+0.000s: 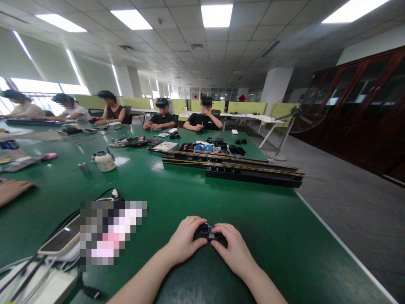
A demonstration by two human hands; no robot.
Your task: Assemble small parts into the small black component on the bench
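Note:
Both hands meet low in the middle of the view, over the green table (152, 249). Between them is a small black part (207, 232) with a greyish piece on it; its exact kind is too small to tell. My left hand (188, 236) is curled round its left side, thumb at the near edge and fingers at the far edge. From the right, my right hand (230, 245) grips the same part with thumb and fingertips. The palms and fingers hide much of its outline.
Long black rails with thin brass-coloured rods (253, 175) lie beyond my hands. Left are a phone (61, 236), cables, a white box (47, 285), and a pale jar (105, 161). Another person's hand (14, 190) rests at far left. Several people sit around the table; a fan (295, 112) stands right.

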